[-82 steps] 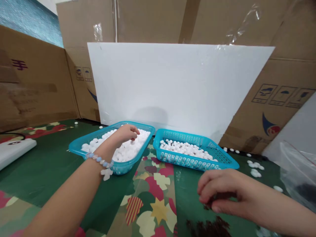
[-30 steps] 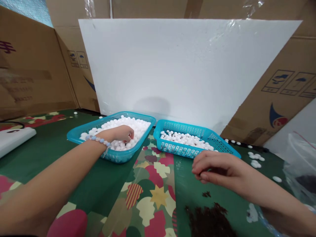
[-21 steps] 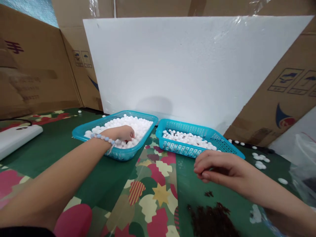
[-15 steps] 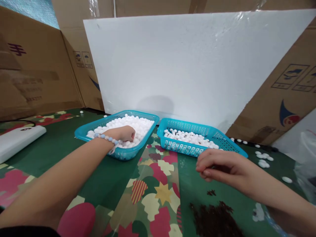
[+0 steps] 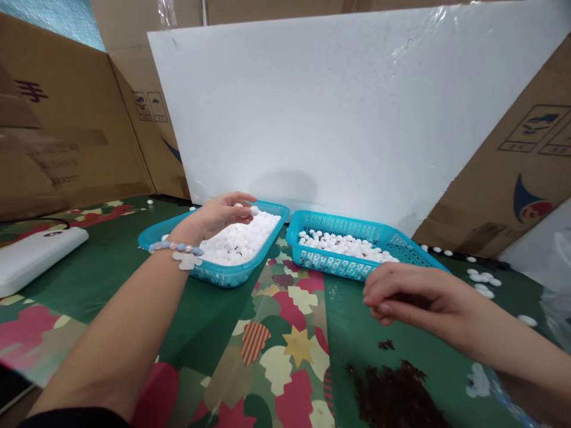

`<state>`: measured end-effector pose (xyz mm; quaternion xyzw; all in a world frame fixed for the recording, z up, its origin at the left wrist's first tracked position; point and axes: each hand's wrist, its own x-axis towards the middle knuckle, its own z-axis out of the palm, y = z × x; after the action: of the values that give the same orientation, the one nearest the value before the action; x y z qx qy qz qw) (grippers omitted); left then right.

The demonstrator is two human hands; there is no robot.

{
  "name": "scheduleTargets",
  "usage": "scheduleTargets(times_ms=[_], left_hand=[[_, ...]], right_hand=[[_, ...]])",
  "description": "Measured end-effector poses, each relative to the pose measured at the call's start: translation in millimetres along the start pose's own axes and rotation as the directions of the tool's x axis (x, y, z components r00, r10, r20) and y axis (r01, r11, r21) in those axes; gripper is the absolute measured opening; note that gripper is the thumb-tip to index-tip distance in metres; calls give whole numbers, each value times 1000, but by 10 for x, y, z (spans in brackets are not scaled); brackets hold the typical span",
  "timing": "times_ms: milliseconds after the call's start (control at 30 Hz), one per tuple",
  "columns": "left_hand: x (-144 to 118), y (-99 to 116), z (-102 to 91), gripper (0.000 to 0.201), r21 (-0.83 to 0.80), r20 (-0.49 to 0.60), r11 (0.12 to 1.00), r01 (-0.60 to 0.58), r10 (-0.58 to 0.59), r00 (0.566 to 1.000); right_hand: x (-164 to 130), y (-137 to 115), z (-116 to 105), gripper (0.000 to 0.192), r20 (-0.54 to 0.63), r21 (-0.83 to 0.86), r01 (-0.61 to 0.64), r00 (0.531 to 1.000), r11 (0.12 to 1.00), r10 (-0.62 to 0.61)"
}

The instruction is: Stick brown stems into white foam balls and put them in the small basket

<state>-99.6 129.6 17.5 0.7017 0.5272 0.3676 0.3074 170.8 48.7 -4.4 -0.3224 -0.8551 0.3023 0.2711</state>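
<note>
the left hand pinches one white ball at its fingertips, just above the left basket heaped with more. the right hand is curled shut over the dark bits, perhaps gripping a pinch. picking looks done; joining ball and bits calls for a steady pinch.

Bright, even light; soft shadows, wide-angle edge stretch.

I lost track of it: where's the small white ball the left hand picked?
Head view, left of centre: small white ball pinched in left hand, above the solid blue plastic tray.
</note>
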Motion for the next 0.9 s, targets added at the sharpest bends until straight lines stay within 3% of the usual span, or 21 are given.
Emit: scheduleTargets(times_ms=[167,367,567,900], left_hand=[[-36,-21,-39,23,-259,-62,963,-73,59,996],[-73,-6,-50,11,-413,-73,905,-100,77,994],[-112,5,-62,6,-447,-55,889,-98,82,995],[-205,13,-73,8,-364,-35,926,-104,98,995]], right_hand=[[13,5,12,12,24,6,-11,1000,1000,11],[29,-27,26,13,40,18,-23,999,1000,22],[26,1,48,14,13,46,-24,1000,999,23],[52,-21,78,14,19,30,-12,1000,999,12]])
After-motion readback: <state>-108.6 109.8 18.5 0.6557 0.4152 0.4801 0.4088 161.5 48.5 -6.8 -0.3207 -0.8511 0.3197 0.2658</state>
